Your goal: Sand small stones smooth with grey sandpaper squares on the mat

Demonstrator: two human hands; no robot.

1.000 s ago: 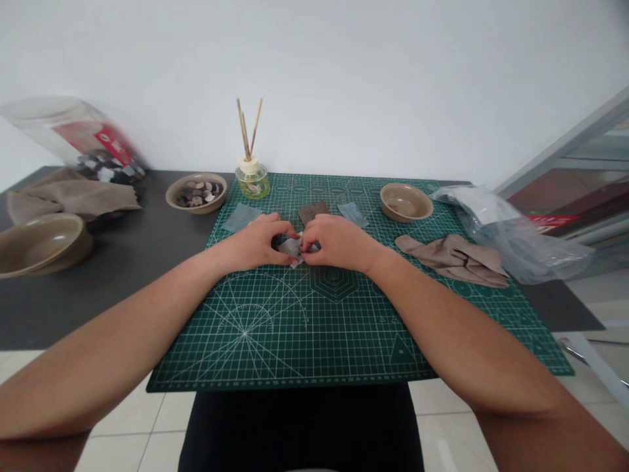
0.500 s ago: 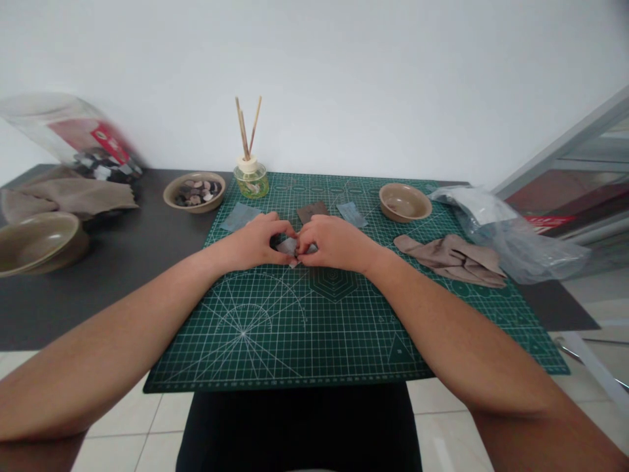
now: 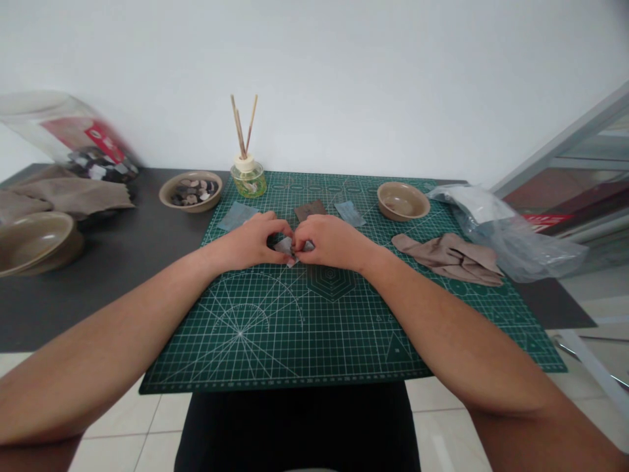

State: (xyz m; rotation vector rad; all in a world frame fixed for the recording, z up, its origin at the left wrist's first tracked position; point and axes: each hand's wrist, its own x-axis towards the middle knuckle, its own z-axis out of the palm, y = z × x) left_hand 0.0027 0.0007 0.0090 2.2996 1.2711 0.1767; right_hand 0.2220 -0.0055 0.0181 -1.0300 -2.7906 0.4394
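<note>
Over the middle of the green cutting mat [image 3: 275, 354], my left hand [image 3: 258, 241] and my right hand [image 3: 334, 242] meet at the fingertips. Between them is a small pale grey piece [image 3: 284, 245], which looks like a sheet or wrapper; its exact kind is too small to make out. My left thumb and fingers curve around its left side. The right fingers pinch it at its right edge, and part of it is hidden behind them. Just beyond the hands lie a blue-grey square [image 3: 237, 215], a brown square [image 3: 310, 209] and another blue-grey square [image 3: 350, 214].
A bowl of dark and tan discs [image 3: 191, 191] and a reed diffuser [image 3: 248, 176] stand at back left. Another bowl [image 3: 403, 201], a brown cloth [image 3: 449, 257] and a clear plastic bag [image 3: 521, 242] lie right. Far left are a large bowl [image 3: 37, 242], a cloth [image 3: 73, 195] and a jar [image 3: 93, 141].
The whole view has shifted slightly. Both hands stay together around the small grey piece, with barely any visible change in their grip.
</note>
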